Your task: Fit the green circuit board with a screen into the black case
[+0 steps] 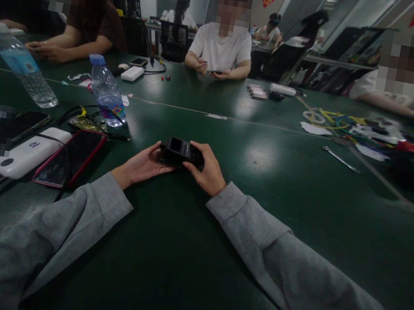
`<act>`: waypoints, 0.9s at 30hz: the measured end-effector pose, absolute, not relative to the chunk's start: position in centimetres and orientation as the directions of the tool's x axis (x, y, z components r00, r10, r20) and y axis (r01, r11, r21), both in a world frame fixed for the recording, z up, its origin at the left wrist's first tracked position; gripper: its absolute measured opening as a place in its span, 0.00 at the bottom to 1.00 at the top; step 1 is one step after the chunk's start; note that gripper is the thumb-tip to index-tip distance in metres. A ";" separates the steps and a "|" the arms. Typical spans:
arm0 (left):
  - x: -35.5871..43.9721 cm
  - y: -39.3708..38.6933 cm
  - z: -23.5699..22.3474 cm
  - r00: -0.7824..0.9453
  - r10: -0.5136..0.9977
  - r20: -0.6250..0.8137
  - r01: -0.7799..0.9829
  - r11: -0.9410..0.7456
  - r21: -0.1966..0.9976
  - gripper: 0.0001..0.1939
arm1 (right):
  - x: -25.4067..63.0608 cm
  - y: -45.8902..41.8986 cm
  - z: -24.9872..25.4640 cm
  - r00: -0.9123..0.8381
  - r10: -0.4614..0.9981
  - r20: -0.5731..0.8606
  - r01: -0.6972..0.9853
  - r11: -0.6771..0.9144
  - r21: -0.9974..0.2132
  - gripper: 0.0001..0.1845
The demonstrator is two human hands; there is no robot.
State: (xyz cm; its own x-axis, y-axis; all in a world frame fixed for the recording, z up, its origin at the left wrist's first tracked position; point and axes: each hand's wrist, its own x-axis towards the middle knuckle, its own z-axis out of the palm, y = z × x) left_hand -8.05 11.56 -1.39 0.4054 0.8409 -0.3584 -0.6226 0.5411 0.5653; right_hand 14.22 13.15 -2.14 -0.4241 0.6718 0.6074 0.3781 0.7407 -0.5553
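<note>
Between my two hands is a small black device (176, 148) with a little dark screen and a few buttons beside it. It is tilted so that its screen side faces me, just over the green table. My left hand (146, 164) grips its left end, fingers reaching underneath. On the right end, my right hand (205, 169) pinches it with the thumb at the near side and fingers over the top. The underside and part of the right end are hidden by my fingers.
Left of my hands lie a red-edged phone (72, 158), a white power bank (29, 151) and black cables. Two plastic bottles (107, 95) (26, 67) stand behind them. A wrench (340, 159) and a heap of cables (375, 132) lie to the right. Several people sit around the table (181, 257).
</note>
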 end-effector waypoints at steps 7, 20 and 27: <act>-8.1 11.5 -1.3 0.423 0.838 -0.345 -0.612 0.545 0.572 0.24 | 16.1 15.0 -1.9 -0.090 0.734 0.673 0.522 0.611 -0.595 0.31; -7.9 11.4 -1.0 0.424 0.833 -0.355 -0.602 0.552 0.576 0.23 | 17.9 18.7 -4.7 -0.130 0.817 0.562 0.712 0.471 -0.520 0.25; -7.9 11.5 -1.1 0.420 0.835 -0.355 -0.598 0.549 0.584 0.24 | 17.7 18.2 -4.4 -0.175 0.826 0.535 0.777 0.450 -0.440 0.25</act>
